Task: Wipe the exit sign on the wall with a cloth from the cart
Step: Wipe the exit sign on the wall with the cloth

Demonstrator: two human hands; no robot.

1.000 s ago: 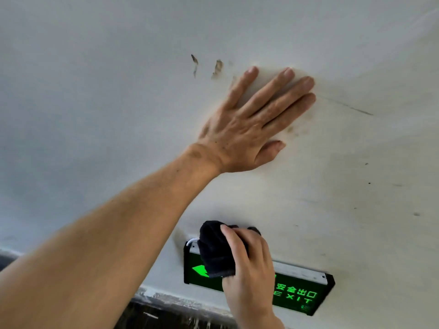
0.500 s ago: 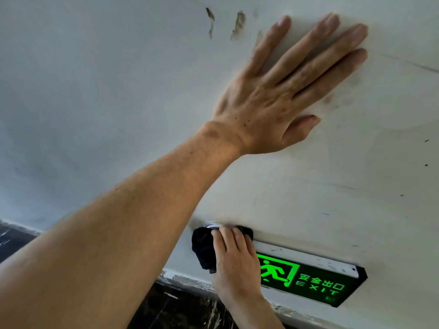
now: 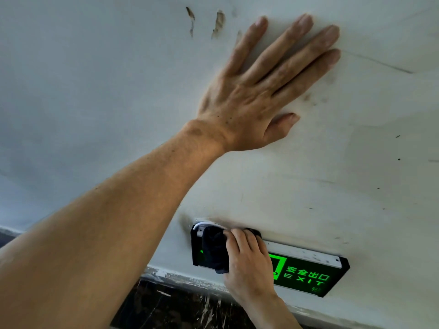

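A black-framed exit sign (image 3: 308, 274) with glowing green letters is mounted low on the white wall (image 3: 95, 91), just above the floor edge. My right hand (image 3: 247, 264) presses a black cloth (image 3: 215, 250) against the sign's left part, covering the green arrow there. My left hand (image 3: 259, 91) lies flat on the wall above, fingers spread, holding nothing. My left forearm crosses the view from the lower left.
Two chipped paint marks (image 3: 204, 22) show on the wall left of my left fingertips. A thin scratch (image 3: 380, 64) runs to the right. Dark marbled flooring (image 3: 178, 307) lies below a pale baseboard strip (image 3: 180, 279).
My right hand with the cloth slid a little right and down along the sign's left end, uncovering its corner. My left hand stays planted on the wall; the view shifted.
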